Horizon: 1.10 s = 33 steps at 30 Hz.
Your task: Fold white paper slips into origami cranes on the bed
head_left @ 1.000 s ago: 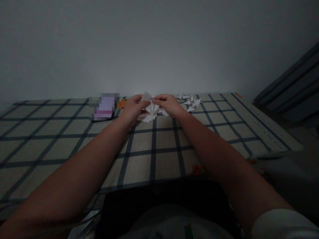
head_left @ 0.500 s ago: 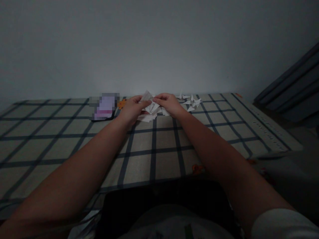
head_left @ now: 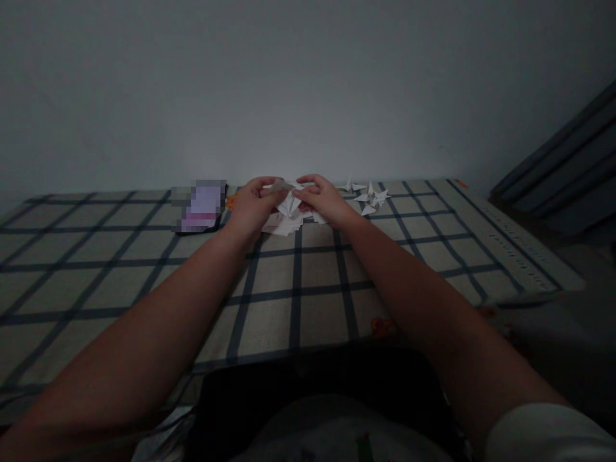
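Between my two hands is a partly folded piece of white paper (head_left: 289, 205), with creases running down to a point at the near side. My left hand (head_left: 257, 200) pinches its left edge between thumb and fingers. On the other side, my right hand (head_left: 322, 197) grips the right edge, thumb toward the middle. Under the folded paper lies a loose stack of white paper sheets (head_left: 283, 226), spread a little unevenly on the tablecloth. Several folded white paper cranes (head_left: 372, 200) sit just right of my right hand.
A checked tablecloth (head_left: 269, 321) covers the table, which meets a plain wall (head_left: 308, 90) at the back. A phone (head_left: 205, 205) with a lit, blurred screen lies to the left. Dark curtain-like folds (head_left: 568, 160) hang at the far right.
The paper's upper flap, which stood up before, is now folded down lower between my hands. My left fingers have shifted up over its top edge, and my right fingers have lifted slightly.
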Motion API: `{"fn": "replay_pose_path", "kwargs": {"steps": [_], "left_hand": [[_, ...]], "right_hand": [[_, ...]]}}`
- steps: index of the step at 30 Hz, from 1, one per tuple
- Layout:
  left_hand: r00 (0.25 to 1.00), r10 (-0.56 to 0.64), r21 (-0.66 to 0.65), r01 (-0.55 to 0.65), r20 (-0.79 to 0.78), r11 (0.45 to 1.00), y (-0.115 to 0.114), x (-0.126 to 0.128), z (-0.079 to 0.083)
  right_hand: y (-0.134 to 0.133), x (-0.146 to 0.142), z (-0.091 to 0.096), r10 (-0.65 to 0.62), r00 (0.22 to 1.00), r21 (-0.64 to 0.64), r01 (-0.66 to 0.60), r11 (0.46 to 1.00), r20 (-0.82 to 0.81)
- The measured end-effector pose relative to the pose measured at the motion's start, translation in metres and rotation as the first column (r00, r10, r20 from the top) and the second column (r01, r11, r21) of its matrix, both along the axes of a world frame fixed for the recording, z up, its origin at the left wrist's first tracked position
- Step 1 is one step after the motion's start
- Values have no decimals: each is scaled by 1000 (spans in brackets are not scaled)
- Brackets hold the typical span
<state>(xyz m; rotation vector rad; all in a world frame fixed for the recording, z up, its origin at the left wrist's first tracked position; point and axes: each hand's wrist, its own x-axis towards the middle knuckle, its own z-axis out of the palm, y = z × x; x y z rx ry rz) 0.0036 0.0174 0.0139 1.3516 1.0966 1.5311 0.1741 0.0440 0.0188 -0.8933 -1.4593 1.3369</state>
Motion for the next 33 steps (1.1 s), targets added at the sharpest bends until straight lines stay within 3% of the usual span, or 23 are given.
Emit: {"fn": "replay_pose_path", "kwargs": {"steps": [3, 7, 13, 20, 28, 33], "left_hand": [[999, 26, 47, -25, -19, 999, 1, 0, 0], [997, 44, 76, -39, -61, 996, -3, 1, 2], [998, 11, 10, -11, -64, 1000, -11, 4, 9], [995, 73, 8, -73, -65, 997, -14, 5, 10], [998, 42, -16, -43, -45, 999, -13, 7, 9], [996, 83, -46, -84, -18, 995, -10, 6, 8]], "right_hand": [[-5, -1, 4, 48, 997, -67, -44, 997, 66], [-9, -1, 7, 102, 989, -53, -97, 994, 104], [-4, 0, 2, 72, 992, 20, -74, 997, 105], [-7, -3, 2, 136, 984, -83, -128, 988, 111], [-7, -1, 2, 79, 980, 5, -82, 997, 181], [-9, -1, 2, 157, 974, -50, -151, 987, 163]]}}
